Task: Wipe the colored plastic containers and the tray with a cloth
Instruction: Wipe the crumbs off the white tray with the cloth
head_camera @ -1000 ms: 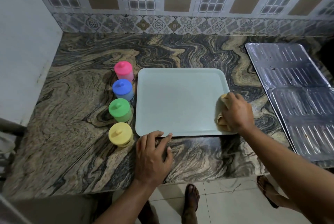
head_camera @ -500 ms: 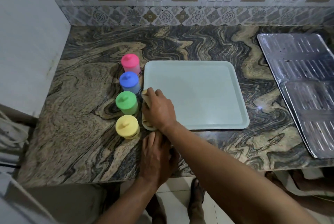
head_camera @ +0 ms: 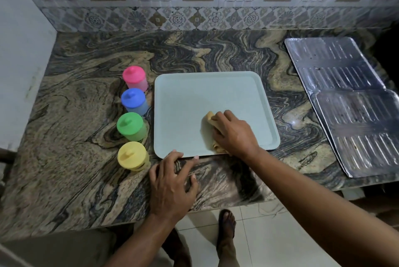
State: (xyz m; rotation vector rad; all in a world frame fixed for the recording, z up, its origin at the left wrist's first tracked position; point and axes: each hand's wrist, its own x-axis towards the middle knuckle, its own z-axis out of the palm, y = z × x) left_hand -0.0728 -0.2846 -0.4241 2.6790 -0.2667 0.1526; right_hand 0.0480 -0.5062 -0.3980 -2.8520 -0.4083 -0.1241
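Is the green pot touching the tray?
Apart. In the head view, a strip of dark counter shows between the green pot and the left edge of the tray.

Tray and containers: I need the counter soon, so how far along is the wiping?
Nothing visibly shows as finished. In hand: the right hand presses the cloth on the tray, left hand steadying its near edge. The pink, blue, green and yellow containers stand untouched beside it, seemingly left.
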